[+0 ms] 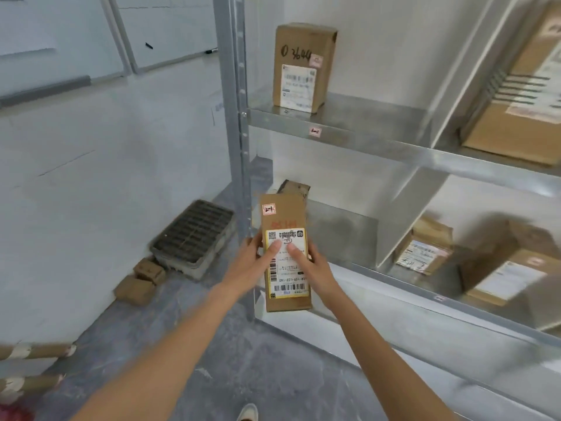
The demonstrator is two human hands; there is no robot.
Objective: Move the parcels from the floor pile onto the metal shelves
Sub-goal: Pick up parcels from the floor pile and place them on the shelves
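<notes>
The long brown cardboard parcel (285,253) was matt, with a smooth white paper label edged in yellow (287,262). The grey metal shelves (349,117) had a dull galvanised sheen. The grey floor (258,360) looked like mottled, matt concrete.

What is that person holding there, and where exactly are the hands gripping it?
A long cardboard parcel, held by both hands at its long sides: left hand and right hand, thumbs pressed on the shipping label.
</notes>
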